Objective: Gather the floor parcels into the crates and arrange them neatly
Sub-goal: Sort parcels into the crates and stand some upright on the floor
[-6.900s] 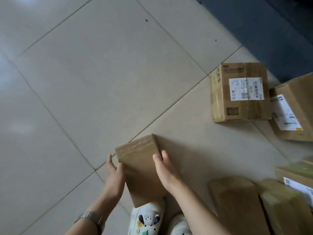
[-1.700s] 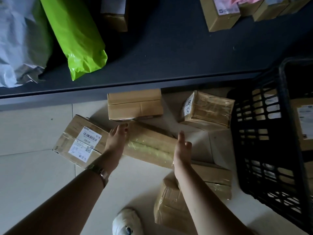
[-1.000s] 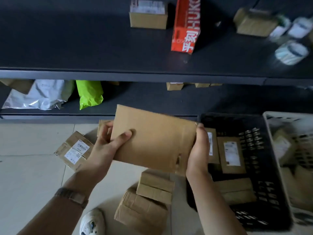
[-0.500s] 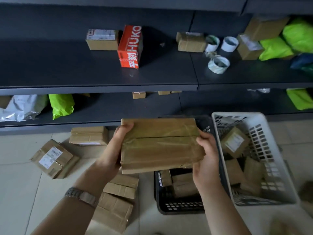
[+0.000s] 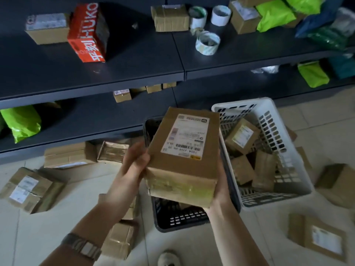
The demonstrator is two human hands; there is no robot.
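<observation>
I hold a long cardboard parcel [image 5: 182,156] in the air over the black crate [image 5: 178,217], its white shipping label facing up. My left hand [image 5: 132,166] grips its left side. My right hand [image 5: 221,191] supports its near right corner from below, mostly hidden by the box. The black crate is largely covered by the parcel. To its right stands a white crate [image 5: 288,181] with several small cardboard parcels inside. More parcels lie on the tile floor: a labelled one at the left [image 5: 30,189], two by the shelf base [image 5: 69,154], and others at the right [image 5: 320,239].
Dark shelving [image 5: 115,70] runs across the back, carrying a red box [image 5: 87,33], tape rolls [image 5: 207,42], cardboard boxes and green bags [image 5: 274,14]. Another green bag [image 5: 23,121] lies on the lower shelf. My shoe [image 5: 169,258] shows at the bottom edge.
I picked the long parcel off the floor with both hands, lifted it over the black crate and turned it so that its labelled face now points up.
</observation>
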